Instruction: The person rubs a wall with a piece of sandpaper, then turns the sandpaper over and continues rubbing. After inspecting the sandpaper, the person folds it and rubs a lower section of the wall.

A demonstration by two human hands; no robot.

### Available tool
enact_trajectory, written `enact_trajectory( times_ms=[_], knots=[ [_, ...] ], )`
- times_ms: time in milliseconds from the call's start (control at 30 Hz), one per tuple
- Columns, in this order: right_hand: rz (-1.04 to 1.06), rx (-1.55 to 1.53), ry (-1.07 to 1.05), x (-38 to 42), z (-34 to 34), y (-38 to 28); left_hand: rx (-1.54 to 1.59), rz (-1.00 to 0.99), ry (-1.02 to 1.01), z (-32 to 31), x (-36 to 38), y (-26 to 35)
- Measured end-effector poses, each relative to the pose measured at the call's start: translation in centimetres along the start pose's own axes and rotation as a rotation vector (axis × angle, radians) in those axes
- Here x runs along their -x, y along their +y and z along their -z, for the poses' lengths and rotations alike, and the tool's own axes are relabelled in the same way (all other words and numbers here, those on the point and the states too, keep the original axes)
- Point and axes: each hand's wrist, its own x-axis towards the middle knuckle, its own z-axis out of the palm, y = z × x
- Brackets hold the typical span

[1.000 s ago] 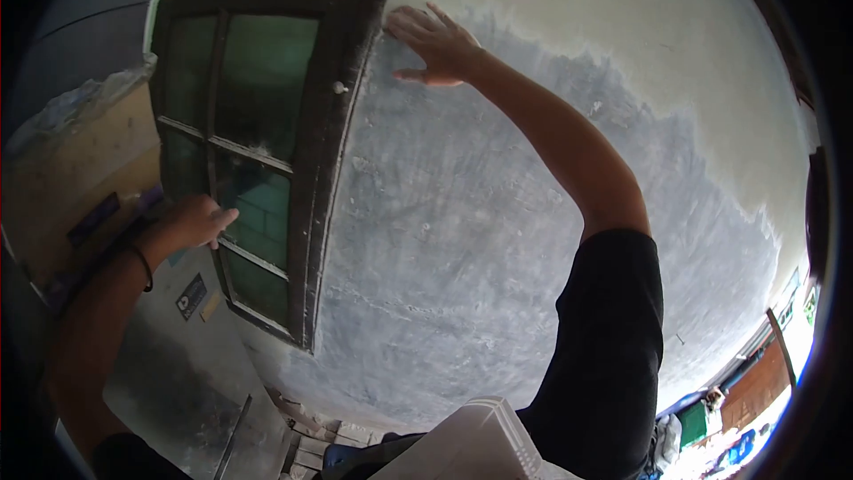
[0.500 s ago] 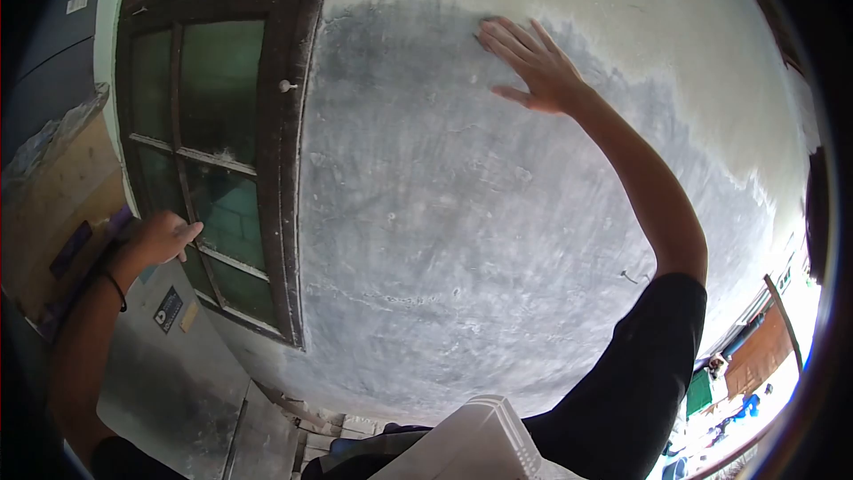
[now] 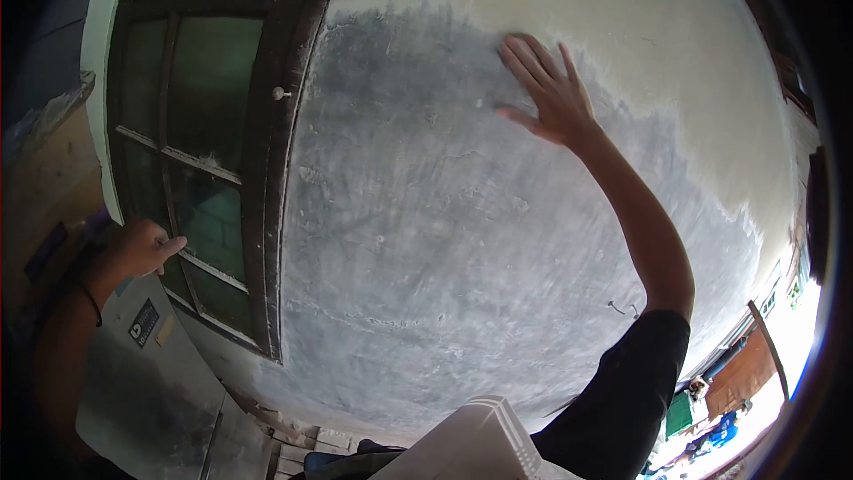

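My right hand (image 3: 551, 93) lies flat against the wall (image 3: 426, 204), fingers spread, on the upper part of a large grey patch near its border with the paler greenish coat. Nothing shows in that hand, though its palm side is hidden. Over at the left, my left hand (image 3: 142, 247) is closed with one digit sticking out, beside the dark wooden window (image 3: 209, 142) and above a grey metal cabinet (image 3: 147, 391). Whatever its fingers may hold is hidden. A dark band circles the left wrist.
A small white knob (image 3: 281, 93) projects from the window frame. Two nail-like bits (image 3: 622, 308) stick out of the wall at lower right. A whitish plastic object (image 3: 475, 444) sits low in front of me. Beyond the wall's right end hang cloths (image 3: 742, 373) in bright light.
My right hand has shifted slightly to the right along the wall, still flat. The left hand stays closed near the window. The whole view has turned a little.
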Motion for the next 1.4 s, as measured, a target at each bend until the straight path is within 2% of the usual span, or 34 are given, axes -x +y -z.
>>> enact_trajectory(
  times_ms=[200,367,400,600,767,967,1200,1400],
  knots=[
    [0.153,0.042,0.224,-12.2,-2.3,-5.7,-0.052,0.029,-0.032,1.0,0.6,1.5],
    [0.139,0.158,0.126,-18.1,0.3,-11.5,-0.052,0.053,-0.012,1.6,1.3,0.8],
    [0.124,0.223,0.068,-18.0,0.3,-11.6,-0.032,0.062,-0.032,1.6,1.3,1.2],
    [0.115,0.235,0.116,-12.8,-1.1,-6.6,0.045,0.008,-0.033,0.6,0.3,-0.1],
    [0.055,0.278,0.006,-5.2,1.4,-0.5,0.08,-0.029,-0.037,0.6,0.3,0.1],
    [0.001,0.328,-0.093,1.7,1.5,3.9,0.103,0.03,-0.017,0.6,0.2,0.4],
    [-0.023,0.337,-0.08,-1.7,1.8,0.6,0.073,0.075,-0.039,0.4,-0.1,0.4],
    [0.121,0.246,0.076,-9.6,0.1,-3.4,0.011,0.056,-0.054,0.7,0.0,0.4]
  ],
)
